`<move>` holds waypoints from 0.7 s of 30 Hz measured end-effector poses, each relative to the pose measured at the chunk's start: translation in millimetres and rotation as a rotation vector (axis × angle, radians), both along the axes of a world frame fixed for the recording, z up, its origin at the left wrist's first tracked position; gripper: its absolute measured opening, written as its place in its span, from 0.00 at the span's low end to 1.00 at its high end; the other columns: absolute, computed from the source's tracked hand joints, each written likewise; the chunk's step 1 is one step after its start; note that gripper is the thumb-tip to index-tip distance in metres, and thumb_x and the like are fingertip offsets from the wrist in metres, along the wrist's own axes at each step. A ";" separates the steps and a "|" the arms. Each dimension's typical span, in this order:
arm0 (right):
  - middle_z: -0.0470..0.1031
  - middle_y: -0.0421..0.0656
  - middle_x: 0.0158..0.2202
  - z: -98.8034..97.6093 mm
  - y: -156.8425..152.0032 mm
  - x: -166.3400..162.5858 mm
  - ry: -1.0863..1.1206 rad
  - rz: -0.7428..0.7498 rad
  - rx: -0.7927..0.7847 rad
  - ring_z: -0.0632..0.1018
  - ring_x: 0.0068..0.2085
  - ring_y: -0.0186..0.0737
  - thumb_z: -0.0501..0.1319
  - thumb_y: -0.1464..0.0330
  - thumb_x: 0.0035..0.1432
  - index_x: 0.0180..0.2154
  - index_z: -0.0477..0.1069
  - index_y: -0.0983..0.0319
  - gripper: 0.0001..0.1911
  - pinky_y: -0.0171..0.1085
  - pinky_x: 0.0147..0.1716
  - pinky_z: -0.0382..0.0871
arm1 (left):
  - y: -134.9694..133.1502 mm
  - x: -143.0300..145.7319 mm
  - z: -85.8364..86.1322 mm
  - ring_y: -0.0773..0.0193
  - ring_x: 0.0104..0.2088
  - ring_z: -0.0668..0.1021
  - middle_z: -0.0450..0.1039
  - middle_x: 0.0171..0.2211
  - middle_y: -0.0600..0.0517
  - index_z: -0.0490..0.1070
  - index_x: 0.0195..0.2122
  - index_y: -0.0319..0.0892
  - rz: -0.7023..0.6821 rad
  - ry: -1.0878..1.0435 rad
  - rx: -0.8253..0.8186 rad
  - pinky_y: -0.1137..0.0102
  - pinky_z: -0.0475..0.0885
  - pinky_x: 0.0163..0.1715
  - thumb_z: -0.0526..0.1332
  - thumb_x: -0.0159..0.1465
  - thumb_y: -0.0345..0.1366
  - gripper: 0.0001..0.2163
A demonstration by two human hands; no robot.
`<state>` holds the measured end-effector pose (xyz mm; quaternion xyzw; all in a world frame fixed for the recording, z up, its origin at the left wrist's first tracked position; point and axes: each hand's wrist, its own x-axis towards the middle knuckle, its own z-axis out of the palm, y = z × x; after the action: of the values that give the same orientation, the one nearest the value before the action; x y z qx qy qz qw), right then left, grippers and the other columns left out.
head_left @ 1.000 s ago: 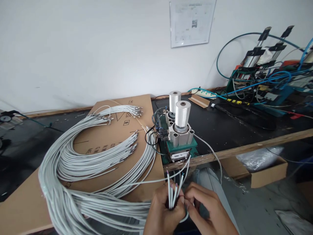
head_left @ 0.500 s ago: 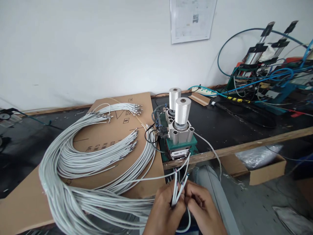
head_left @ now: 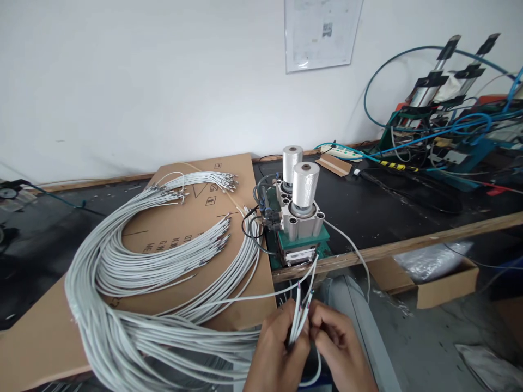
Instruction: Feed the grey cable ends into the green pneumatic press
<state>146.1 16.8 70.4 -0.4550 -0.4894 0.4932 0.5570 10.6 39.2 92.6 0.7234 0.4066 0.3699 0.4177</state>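
Observation:
Several white cable ends (head_left: 299, 316) stick up from my left hand (head_left: 278, 345), whose fingers are closed round them at the bottom of the view. Small coloured wire tips show at their tops. My right hand (head_left: 338, 343) is pressed close beside it with fingers curled in a pinch; what it grips is hidden behind the fingers. One white cable loops below between the hands. Just beyond stands a small pneumatic fixture (head_left: 304, 223) with two knurled silver cylinders on a green base, and thin white cables run from its front edge down toward my hands.
A large bundle of white cables (head_left: 85, 288) curves over a flat cardboard sheet (head_left: 196, 218) on the left. Another pneumatic machine (head_left: 433, 109) with blue hoses stands at the back right. Below the wooden bench edge (head_left: 408, 242) sits a cardboard box (head_left: 447, 286) holding clear plastic.
The cable ends in my left hand have shifted slightly right and bunched closer together. Both hands stay nearly in place, with the left a little further right.

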 end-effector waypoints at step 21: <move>0.65 0.37 0.25 -19.6 -3.1 -33.1 0.133 -0.316 0.179 0.67 0.27 0.37 0.59 0.67 0.65 0.23 0.63 0.59 0.16 0.34 0.27 0.60 | -5.4 -0.7 -28.0 0.66 0.27 0.66 0.63 0.26 0.56 0.68 0.30 0.42 0.144 -0.235 -0.177 0.73 0.63 0.29 0.57 0.70 0.45 0.14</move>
<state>113.0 13.6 50.8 -0.4414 -0.4160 0.3830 0.6967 9.9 33.8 64.5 0.6044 0.4367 0.4438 0.4971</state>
